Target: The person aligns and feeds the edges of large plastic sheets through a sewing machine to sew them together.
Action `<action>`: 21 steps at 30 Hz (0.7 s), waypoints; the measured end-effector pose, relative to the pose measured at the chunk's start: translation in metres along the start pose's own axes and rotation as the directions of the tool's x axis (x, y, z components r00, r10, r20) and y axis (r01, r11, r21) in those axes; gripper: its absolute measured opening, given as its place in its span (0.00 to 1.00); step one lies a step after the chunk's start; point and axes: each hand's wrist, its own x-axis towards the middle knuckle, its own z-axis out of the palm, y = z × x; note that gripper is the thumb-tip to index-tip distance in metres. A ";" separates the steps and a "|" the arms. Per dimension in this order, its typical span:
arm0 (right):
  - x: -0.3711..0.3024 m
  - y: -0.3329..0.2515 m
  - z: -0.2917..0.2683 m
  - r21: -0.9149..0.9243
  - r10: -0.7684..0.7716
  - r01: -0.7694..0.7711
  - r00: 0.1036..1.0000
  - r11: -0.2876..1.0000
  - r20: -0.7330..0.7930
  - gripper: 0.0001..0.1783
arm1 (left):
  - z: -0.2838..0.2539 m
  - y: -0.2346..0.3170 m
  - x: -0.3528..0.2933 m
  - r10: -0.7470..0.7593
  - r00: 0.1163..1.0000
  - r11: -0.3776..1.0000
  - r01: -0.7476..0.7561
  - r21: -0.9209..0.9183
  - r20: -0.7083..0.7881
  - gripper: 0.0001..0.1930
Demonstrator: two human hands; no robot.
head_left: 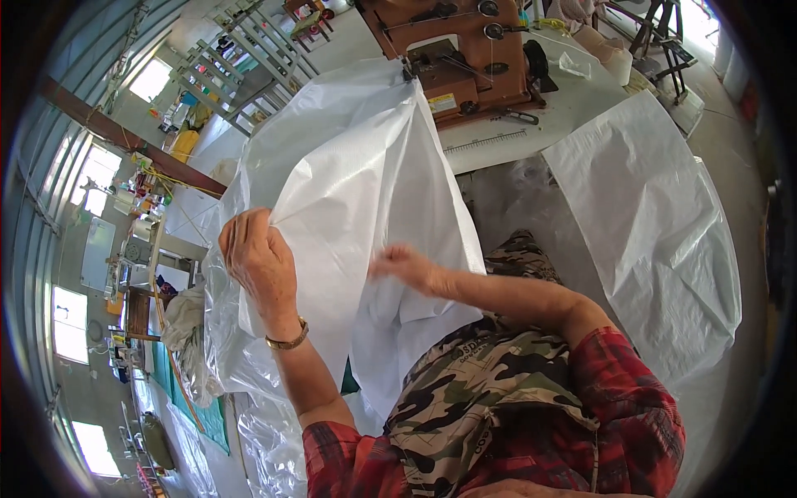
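A large white plastic sheet (336, 178), glossy and creased, hangs over my lap and runs up to a brown sewing machine (473, 62). Its upper corner lies under the machine's needle area. My left hand (261, 257), with a watch on the wrist, pinches the left edge of this sheet and holds it raised. In front of the sheet's middle is my right hand (405, 267), smeared by motion. Its fingers point left, and whether they grip any of the sheet cannot be made out.
Another white plastic sheet (656, 241) drapes over the right side. Near the sewing machine, a ruler scale (486, 143) marks the pale tabletop (506, 151). Clear plastic film (224, 332) hangs at left. Farther off stand a metal rack (241, 75) and a brown beam (124, 133).
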 end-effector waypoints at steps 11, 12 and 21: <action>-0.035 -0.001 -0.044 -0.104 0.066 -0.117 0.914 0.988 -0.400 0.28 | 0.005 -0.001 -0.023 -0.065 0.989 0.993 0.077 -0.093 0.130 0.10; -0.029 -0.002 -0.049 -0.103 0.072 -0.123 0.914 0.987 -0.400 0.28 | 0.004 0.000 -0.024 -0.067 0.986 0.994 0.080 -0.078 0.152 0.11; -0.003 -0.014 -0.049 0.263 0.074 0.148 0.730 0.953 -0.679 0.34 | -0.004 0.142 -0.115 0.390 0.897 0.568 -0.058 -0.821 0.206 0.20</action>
